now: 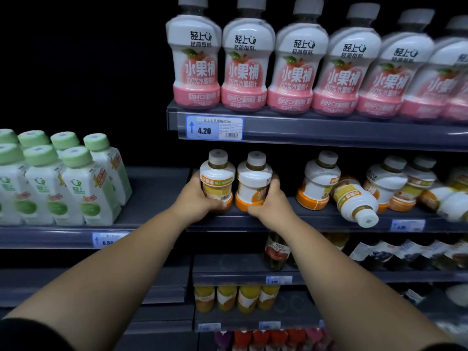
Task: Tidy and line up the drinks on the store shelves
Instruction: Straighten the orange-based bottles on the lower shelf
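Middle shelf [304, 220] carries the orange-band drinks, the row being worked. Pink peach row [293, 62] above looks lined up; labels read 轻上, 水果桶, 100%水蜜桃汁. Green-cap bottles [83, 188] at left, 轻上 logo. Step in hand: squaring the two leftmost orange bottles at the shelf front. Left hand [195, 198] wraps the left bottle [216, 178], right hand [268, 206] wraps the right bottle [253, 178]; they stand side by side, labels turned off-front. Next probably: twist labels forward, then stand up the tipped bottle [357, 198] further right. Price tag [214, 128]: 轻上水果桶420ml, 4.20.
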The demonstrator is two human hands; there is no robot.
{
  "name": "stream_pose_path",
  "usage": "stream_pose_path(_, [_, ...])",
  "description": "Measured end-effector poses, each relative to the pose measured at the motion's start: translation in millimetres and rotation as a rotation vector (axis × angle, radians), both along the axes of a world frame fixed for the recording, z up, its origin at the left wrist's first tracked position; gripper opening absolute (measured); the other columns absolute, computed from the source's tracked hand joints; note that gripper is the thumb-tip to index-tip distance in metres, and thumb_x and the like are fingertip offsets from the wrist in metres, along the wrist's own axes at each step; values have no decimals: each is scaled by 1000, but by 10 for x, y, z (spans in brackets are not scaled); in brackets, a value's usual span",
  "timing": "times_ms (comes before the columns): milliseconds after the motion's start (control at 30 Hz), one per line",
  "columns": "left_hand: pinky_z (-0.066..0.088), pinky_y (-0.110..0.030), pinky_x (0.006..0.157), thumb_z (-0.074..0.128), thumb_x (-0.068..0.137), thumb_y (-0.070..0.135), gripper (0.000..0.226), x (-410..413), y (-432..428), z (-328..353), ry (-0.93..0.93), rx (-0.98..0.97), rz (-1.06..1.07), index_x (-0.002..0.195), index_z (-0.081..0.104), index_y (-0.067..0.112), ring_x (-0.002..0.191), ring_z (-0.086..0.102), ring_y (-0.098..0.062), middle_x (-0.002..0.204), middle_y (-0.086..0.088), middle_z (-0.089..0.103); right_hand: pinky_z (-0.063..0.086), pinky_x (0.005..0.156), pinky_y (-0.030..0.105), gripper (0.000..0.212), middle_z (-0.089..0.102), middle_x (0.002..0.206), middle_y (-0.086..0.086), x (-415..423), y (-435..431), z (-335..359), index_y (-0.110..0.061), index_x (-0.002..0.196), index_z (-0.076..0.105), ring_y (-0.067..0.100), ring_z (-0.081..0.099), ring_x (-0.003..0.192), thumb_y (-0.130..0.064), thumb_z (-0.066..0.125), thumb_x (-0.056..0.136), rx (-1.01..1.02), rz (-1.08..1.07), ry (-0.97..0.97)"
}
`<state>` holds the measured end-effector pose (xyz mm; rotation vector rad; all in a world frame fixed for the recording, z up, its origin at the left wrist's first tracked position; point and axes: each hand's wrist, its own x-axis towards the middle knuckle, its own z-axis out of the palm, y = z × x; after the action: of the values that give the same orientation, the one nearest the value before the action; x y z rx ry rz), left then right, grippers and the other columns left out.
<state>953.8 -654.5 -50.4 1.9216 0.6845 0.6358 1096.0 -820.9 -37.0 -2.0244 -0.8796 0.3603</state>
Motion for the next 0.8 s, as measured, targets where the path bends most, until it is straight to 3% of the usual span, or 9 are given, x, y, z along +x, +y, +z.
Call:
stream_pose_path(67, [56,-42,91,97,44,35,90,14,3,10,-8,30,25,123,54,29,98,70,-7,106,9,72,44,93,32,112,50,139,1,14,2,12,-18,148,22,22,52,125,-35,93,63,14,-41,-12])
stream_pose_path(200, [55,-44,95,95,54,20,86,-11,-10,-6,-5,-8,-40,128,51,26,102,69,-10,111,5,71,48,94,34,103,52,132,-3,-12,-2,-16,-23,144,25,20,55,121,-33,91,65,-2,7,-9])
stream_pose_path(300, [55,-40,92,96,44,36,93,-58,-5,8,8,21,36,124,50,28,101,68,-9,111,8,69,51,97,42,96,54,132,-3,7,-23,-21,-25,141,29,19,56,118,-34,88,66,-9,35,-28])
stream_pose_path(367, [56,-38,90,94,42,41,93,-84,-22,16,5,45,79,122,48,30,100,67,-8,111,8,67,50,99,42,91,54,133,-2,11,-21,-23,-24,138,34,18,55,119,-33,89,67,-13,38,-33])
stream_pose_path(467, [53,-40,97,94,52,32,96,-125,-16,-5,51,-14,-2,133,42,30,106,65,-7,117,9,66,48,101,40,88,54,135,-1,-2,-5,-35,-24,135,39,18,54,122,-33,91,65,-6,23,-70])
stream_pose_path(600, [55,-37,89,94,38,54,102,-129,-38,12,89,92,143,124,44,32,105,62,-11,117,9,62,49,96,39,81,57,132,0,-19,21,-22,-21,129,43,20,56,119,-36,91,66,-5,13,-84])
stream_pose_path(733, [52,-21,85,92,62,22,87,-139,-32,7,82,-3,46,131,40,33,103,61,-5,113,11,60,50,95,40,79,60,131,2,-24,41,-12,-21,125,44,21,58,118,-39,92,65,-11,6,-98])
stream_pose_path(800, [51,-30,92,95,55,35,98,-162,16,18,95,-4,54,135,39,31,108,61,-9,118,12,61,50,96,41,78,60,132,2,-25,44,-21,-21,123,44,22,58,119,-40,92,64,-9,-4,-97])
